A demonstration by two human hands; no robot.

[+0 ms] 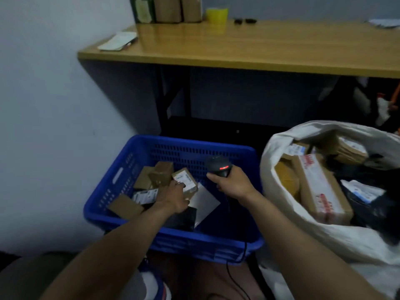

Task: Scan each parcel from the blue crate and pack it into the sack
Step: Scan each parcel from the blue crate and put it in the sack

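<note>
Fingers of our right hand (232,184) are wrapped tight round the handle of a black barcode scanner (218,167), index finger stretched along its front. The scanner's head shows a red glowing bar and hangs above the right half of the blue crate (173,237). Its black cable (244,250) drops over the crate's near rim.

Our left hand (177,195) reaches into the crate and lies on the near end of a small labelled parcel (186,179), a cardboard box with a white label on top. The fingertips touch the label, but motion blur keeps us from telling whether the hand has closed round the box or only rests on it.

Around that parcel we see several plain cardboard boxes (161,176) heaped to the left. A grey mailer (203,202) and a black mailer (181,217) lie flat just beside our wrist.

The white sack (281,213) stands at the crate's right side, touching it, with its mouth open. It holds many parcels, among them a long carton (320,187) with red printing.

Behind the crate and sack stands a wooden table (259,46). On it are a yellow tape roll (217,15) and a white pad (118,41) at the left corner.
</note>
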